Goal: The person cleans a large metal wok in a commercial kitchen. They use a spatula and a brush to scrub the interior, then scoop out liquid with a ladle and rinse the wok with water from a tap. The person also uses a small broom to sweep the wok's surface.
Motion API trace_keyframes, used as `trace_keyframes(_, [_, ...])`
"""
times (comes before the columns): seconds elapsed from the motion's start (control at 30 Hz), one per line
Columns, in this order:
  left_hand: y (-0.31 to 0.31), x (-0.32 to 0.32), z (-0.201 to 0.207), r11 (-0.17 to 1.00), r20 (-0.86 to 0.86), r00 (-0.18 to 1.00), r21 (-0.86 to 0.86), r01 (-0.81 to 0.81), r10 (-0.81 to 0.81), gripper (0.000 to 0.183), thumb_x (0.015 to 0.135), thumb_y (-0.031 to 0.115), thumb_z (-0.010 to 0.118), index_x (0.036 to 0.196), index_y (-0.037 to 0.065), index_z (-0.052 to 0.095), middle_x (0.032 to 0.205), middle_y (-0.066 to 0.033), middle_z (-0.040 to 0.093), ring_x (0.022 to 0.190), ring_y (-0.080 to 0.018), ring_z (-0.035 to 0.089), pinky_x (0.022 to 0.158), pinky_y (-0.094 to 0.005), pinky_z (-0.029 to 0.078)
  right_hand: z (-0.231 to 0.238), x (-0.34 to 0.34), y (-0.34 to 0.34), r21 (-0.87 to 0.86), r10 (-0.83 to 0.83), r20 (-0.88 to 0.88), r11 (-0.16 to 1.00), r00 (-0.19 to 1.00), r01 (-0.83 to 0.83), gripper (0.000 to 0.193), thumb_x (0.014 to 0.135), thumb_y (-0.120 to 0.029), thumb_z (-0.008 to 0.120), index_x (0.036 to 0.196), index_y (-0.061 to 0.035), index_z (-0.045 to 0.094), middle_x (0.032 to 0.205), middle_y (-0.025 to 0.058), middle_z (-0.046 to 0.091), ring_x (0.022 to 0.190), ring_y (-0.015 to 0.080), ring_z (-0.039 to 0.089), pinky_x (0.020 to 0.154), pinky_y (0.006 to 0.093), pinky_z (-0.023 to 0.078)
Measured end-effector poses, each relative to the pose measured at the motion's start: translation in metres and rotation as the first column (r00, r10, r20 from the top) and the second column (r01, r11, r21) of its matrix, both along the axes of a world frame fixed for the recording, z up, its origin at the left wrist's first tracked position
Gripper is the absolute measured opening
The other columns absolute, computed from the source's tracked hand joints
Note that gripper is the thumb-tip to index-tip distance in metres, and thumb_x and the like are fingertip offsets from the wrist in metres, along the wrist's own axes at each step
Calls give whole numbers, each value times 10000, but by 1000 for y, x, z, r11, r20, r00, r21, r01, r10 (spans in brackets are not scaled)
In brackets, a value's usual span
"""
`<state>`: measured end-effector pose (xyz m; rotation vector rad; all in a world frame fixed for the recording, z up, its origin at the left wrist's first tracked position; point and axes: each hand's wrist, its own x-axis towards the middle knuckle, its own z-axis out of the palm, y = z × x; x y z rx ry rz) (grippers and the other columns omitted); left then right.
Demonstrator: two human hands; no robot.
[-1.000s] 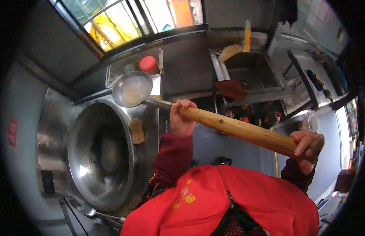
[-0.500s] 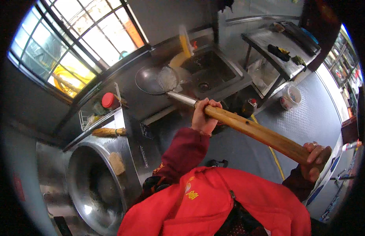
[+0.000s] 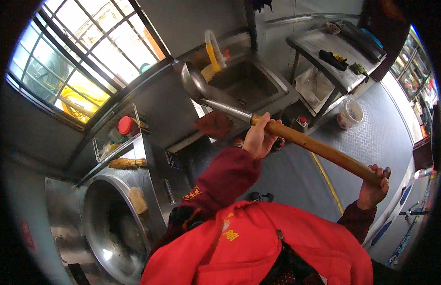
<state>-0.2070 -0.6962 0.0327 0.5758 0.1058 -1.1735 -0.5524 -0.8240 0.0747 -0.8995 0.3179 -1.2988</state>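
A big ladle (image 3: 325,148) with a thick wooden handle stretches across the front of me. My left hand (image 3: 260,140) is wrapped round the wood just behind the metal neck. The butt of the handle is in my right hand (image 3: 374,190), whose fingers are closed round it. At the far end the metal bowl (image 3: 193,80) is tipped on its side, beside the left edge of the sink (image 3: 283,92). Whether liquid is inside the bowl is hard to see. A yellow and white hose (image 3: 212,53) hangs over the sink, close to the bowl.
A large wok (image 3: 94,202) is set into the steel counter at lower left, with a bamboo brush (image 3: 128,163) behind it. A red-lidded jar (image 3: 127,125) stands in a wire rack. A reddish cloth (image 3: 214,124), a bucket (image 3: 349,114) and a steel table (image 3: 310,43) are farther off.
The ladle's bowl has turned from facing up, with whitish content, onto its side and risen away from me. My right hand has moved up and left slightly; both hands keep their hold.
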Motion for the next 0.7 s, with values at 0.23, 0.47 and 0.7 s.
trace_keyframes(0.23, [29,16,8,988,33,995,-126,-86,90,135,861,157,522,822,31,495,853,-93,552,891,-236,541,867,-382,434,-13,23,-12,-51,199,46,979,979,-197,324,704,-237,642,894,-123,405,808,2,523,965,231,519,933,403,353])
trace_keyframes(0.47, [116,56,17,761,-103,879,-459,-458,466,100,737,8,534,801,53,473,776,-51,509,797,-204,531,957,-381,363,1,128,16,-1,337,48,941,940,-337,366,714,-202,617,1015,-53,470,984,66,532,1059,276,493,977,427,347])
trace_keyframes(0.7, [271,89,20,461,-88,640,-620,-635,763,81,754,51,536,768,96,470,726,-27,485,748,-161,515,937,-369,373,50,260,105,-78,803,203,583,559,-809,192,855,-216,534,955,-60,484,875,65,514,1031,294,497,978,473,350])
